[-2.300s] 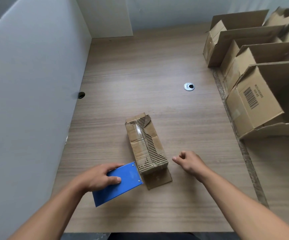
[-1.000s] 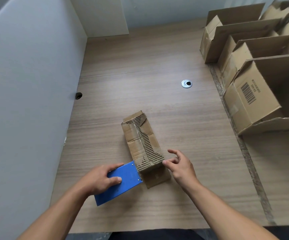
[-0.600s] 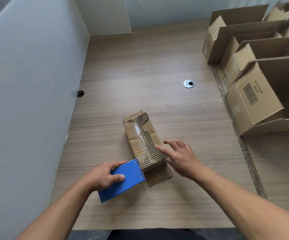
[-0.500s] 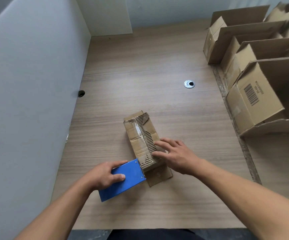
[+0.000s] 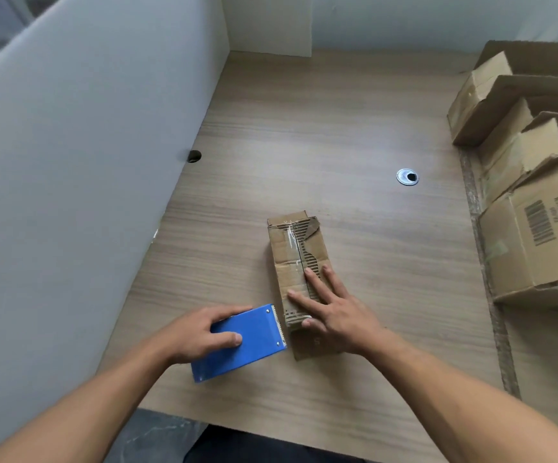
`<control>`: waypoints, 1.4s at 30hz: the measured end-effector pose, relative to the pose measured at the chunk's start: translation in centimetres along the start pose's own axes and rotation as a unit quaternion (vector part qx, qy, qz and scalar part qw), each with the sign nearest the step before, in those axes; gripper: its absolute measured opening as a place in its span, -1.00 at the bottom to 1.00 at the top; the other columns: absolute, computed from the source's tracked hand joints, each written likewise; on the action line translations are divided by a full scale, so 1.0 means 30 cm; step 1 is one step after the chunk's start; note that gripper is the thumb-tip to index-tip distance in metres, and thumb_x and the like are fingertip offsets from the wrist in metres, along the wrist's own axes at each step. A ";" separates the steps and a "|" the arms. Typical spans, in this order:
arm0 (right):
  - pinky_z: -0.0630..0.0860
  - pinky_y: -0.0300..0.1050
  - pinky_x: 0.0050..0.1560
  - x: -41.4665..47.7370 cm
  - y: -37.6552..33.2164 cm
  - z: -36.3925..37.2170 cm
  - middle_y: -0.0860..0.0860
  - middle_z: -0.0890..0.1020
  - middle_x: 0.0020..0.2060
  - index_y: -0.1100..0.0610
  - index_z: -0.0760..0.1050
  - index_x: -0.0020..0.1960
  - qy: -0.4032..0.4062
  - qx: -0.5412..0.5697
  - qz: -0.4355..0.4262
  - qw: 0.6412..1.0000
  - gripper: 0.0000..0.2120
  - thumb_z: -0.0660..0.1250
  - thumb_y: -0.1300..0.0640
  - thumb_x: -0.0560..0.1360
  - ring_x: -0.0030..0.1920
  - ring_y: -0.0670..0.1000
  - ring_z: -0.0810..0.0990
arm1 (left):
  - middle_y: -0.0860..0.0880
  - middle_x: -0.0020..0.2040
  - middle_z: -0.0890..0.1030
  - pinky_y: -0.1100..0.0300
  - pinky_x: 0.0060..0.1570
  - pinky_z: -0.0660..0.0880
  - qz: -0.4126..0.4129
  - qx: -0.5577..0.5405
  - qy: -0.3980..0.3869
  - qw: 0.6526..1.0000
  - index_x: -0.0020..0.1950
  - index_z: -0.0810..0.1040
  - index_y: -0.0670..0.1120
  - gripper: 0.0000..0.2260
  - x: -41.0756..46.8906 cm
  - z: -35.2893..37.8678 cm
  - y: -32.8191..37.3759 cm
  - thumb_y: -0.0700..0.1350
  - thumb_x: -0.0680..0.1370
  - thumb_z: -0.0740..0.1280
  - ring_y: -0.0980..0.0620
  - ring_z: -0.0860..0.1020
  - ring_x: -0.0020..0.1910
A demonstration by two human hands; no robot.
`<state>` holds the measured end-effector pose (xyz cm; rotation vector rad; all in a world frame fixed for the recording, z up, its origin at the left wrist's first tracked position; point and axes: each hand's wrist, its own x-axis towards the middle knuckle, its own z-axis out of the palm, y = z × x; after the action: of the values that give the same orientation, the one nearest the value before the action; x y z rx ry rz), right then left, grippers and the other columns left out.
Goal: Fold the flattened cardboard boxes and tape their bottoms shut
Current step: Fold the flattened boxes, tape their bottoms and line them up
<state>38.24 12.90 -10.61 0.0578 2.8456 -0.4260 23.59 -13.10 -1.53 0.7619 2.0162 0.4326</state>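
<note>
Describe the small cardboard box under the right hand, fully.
The small cardboard box is brown corrugated board, lying on the wooden table. Its top flaps meet at a partly taped seam; torn facing exposes ribs. A flap lies flat at its near end. The right hand presses on it; the blue tape dispenser is beside its near-left corner.

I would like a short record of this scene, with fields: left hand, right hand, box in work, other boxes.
left hand: grips the blue flat tape dispenser
right hand: straight fingers press on the small brown cardboard box
box in work: on the wooden table, torn seam up
other boxes: open brown cardboard boxes, table's right side
</note>
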 end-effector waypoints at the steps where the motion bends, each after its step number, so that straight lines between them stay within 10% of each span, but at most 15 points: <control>1: -0.19 0.05 0.51 0.002 0.002 0.004 -0.10 -0.23 0.55 -0.49 -0.28 0.44 0.012 -0.001 -0.001 1.000 -0.39 -0.48 -0.52 0.39 0.52 0.16 -0.42 | 0.41 0.23 0.52 0.30 0.12 0.40 0.002 0.000 -0.005 1.000 0.36 0.39 0.44 -0.51 -0.015 -0.013 -0.010 0.18 0.42 0.29 0.39 0.48 0.15; 7: 0.14 0.12 0.46 0.000 0.003 0.022 -0.04 -0.02 0.58 -0.47 -0.24 0.48 0.040 -0.007 0.013 0.999 -0.49 -0.29 -0.45 0.54 0.58 0.15 -0.21 | 0.40 0.18 0.55 0.29 0.14 0.41 -0.020 -0.003 -0.024 1.000 0.33 0.43 0.42 -0.52 -0.030 -0.041 -0.042 0.15 0.41 0.31 0.36 0.50 0.14; 11: -0.31 -0.11 0.46 -0.007 0.003 0.007 -0.14 -0.29 0.54 -0.48 -0.19 0.45 0.000 0.018 0.014 1.000 -0.30 -0.49 -0.56 0.34 0.50 0.01 -0.52 | 0.27 0.17 0.59 0.19 0.13 0.46 -0.037 0.041 -0.029 0.998 0.32 0.48 0.34 -0.56 0.056 -0.020 -0.012 0.13 0.43 0.33 0.19 0.55 0.12; 29: -0.26 0.01 0.53 -0.007 -0.047 -0.035 -0.17 -0.48 0.44 -0.49 -0.22 0.44 -0.033 0.048 0.040 0.997 -0.22 -0.54 -0.59 0.24 0.39 0.02 -0.68 | 0.00 0.07 0.64 0.11 -0.07 0.39 -0.081 0.250 0.061 0.963 0.07 0.55 0.09 -0.72 0.148 0.029 0.176 0.22 0.47 0.29 -0.10 0.57 0.08; 42: 0.52 0.21 0.17 -0.010 -0.116 -0.016 0.00 -0.03 0.62 -0.24 0.18 0.48 0.039 0.022 0.097 0.994 -0.33 0.03 -0.30 0.38 0.57 0.12 -0.32 | -0.07 0.23 0.61 0.07 0.12 0.45 -0.085 0.284 0.212 0.931 0.50 0.23 0.22 -0.53 0.078 0.141 0.093 0.21 0.59 0.19 -0.14 0.57 0.21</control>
<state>38.14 9.71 -9.12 0.3633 2.8708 -0.4539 27.21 -9.44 -3.66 0.8763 2.6414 -0.1179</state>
